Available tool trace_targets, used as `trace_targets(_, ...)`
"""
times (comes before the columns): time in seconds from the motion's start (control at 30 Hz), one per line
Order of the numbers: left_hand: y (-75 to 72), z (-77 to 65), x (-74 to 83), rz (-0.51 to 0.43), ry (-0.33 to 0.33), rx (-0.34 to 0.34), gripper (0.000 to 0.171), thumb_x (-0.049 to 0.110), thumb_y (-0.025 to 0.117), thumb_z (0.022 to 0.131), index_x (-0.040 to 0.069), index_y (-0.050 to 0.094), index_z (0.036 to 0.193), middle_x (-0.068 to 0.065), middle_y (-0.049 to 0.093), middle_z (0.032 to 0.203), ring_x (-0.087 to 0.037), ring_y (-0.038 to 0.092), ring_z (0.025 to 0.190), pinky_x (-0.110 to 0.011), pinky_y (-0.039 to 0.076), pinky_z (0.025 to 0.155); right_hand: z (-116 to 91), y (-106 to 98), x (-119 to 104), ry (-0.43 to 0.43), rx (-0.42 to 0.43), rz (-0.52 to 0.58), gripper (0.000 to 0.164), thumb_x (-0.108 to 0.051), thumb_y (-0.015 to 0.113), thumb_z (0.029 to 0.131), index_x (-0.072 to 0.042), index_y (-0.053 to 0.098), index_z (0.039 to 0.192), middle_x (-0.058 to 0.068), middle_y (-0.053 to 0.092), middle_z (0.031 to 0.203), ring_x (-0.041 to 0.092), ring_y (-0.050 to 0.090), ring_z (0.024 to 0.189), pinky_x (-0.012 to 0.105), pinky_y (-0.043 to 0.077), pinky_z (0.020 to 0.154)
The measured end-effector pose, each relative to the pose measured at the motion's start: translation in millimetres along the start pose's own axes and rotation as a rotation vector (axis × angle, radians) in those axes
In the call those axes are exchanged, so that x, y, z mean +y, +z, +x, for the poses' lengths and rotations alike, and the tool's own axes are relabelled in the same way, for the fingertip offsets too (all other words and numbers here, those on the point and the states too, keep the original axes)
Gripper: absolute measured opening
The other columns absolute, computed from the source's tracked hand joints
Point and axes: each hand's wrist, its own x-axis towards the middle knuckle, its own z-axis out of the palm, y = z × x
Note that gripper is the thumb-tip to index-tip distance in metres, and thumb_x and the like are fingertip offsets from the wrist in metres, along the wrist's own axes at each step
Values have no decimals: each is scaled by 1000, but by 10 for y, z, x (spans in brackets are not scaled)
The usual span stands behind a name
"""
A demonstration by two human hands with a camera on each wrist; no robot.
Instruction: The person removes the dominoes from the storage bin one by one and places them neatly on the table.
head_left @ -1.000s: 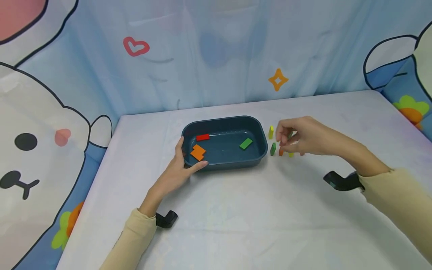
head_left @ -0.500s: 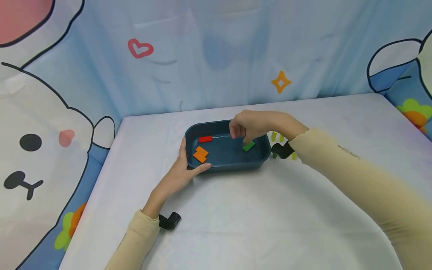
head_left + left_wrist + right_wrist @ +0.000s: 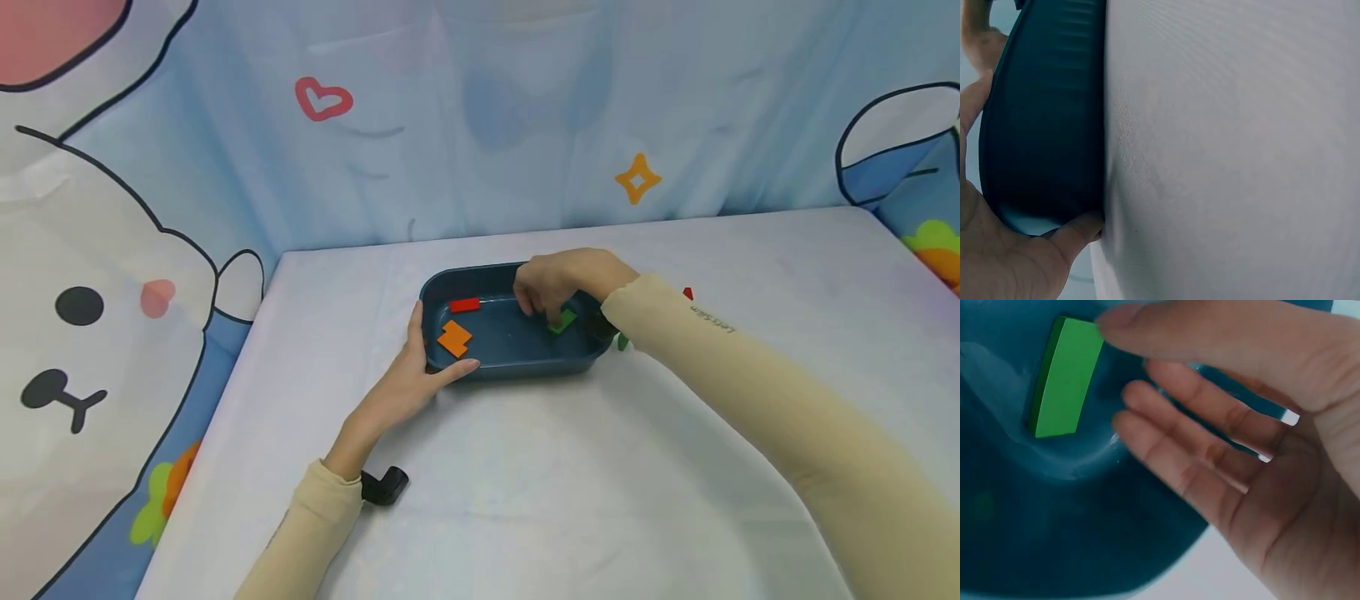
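Looks partway along to me: a red block (image 3: 464,305), orange pieces (image 3: 454,338) and a flat, crisp-edged green block (image 3: 1067,378) already lie inside the glossy, round-cornered tub (image 3: 517,369). Another red piece (image 3: 687,293) and a second green piece (image 3: 622,342) are left right of the tub on the fabric-covered surface (image 3: 570,483); the sleeve (image 3: 720,375) might hide more. Left hand (image 3: 408,383) grips the tub's left end; right hand (image 3: 558,279) is inside it, fingers loosely spread, apparently holding nothing.

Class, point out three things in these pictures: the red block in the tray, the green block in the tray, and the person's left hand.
Red block (image 3: 464,305): head view, middle of its upper face.
Green block (image 3: 1066,378): right wrist view, its broad face.
Left hand (image 3: 408,382): head view, middle of the hand.
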Motion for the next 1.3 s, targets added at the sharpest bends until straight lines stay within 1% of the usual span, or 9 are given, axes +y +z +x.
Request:
trace_targets(0.13,4,7,-10,0,-2,-5,119,75,65,74,45,-23,148,5,-7,165,-24,13,152,-55,20,120,68,68,21,51,-43,-31,30,0,80,74,-12,68,99,4,62,106,20,55,95,34,54,81)
trace_targets(0.23,4,8,-10,4,-1,-9,119,76,65,74,45,-23,148,6,-8,165,-23,10,152,-54,19,120,90,112,20,87,-55,-55,28,1,79,75,-13,68,97,3,61,106,20,54,94,34,53,79)
trace_targets(0.43,-3,11,16,10,6,-1,119,76,64,74,45,-23,148,7,-8,164,-22,9,152,-55,18,120,69,107,9,116,-46,-67,25,4,79,74,-12,68,90,3,63,99,20,55,87,31,52,72)
trace_targets(0.6,-7,14,29,12,18,0,119,76,63,74,44,-23,148,7,-9,164,-22,7,152,-56,17,120,64,82,0,149,-53,-83,22,0,80,74,-11,68,88,3,65,94,19,57,82,28,51,69)
trace_targets(0.7,-3,17,32,10,13,6,119,77,64,74,45,-23,148,7,-9,164,-22,8,152,-56,17,120,66,70,6,168,-49,-92,23,-2,82,73,-10,68,89,4,66,93,19,61,80,28,53,68)
trace_targets(0.87,4,10,19,3,9,3,119,76,65,74,44,-23,148,6,-8,165,-24,9,152,-55,17,120,60,81,43,165,-43,-59,20,-5,82,75,-9,68,89,5,68,91,16,65,76,30,57,70)
trace_targets(1.07,1,4,14,6,0,1,119,76,64,73,46,-23,148,3,-5,165,-25,13,152,-55,19,120,38,96,106,135,-18,-9,22,-7,83,73,-9,69,91,4,69,94,16,67,77,33,58,74)
trace_targets(1.23,-2,9,0,10,-10,-2,118,76,64,74,46,-23,147,2,-4,165,-25,13,152,-55,19,120,46,84,91,96,-48,-35,20,-6,82,75,-8,71,92,3,68,96,16,67,80,32,58,75)
trace_targets(1.3,3,9,-9,8,-13,-7,119,76,65,74,46,-23,147,3,-5,165,-24,12,152,-55,18,120,53,82,88,84,-61,-46,18,-4,79,76,-9,72,91,3,67,96,15,63,79,30,56,71)
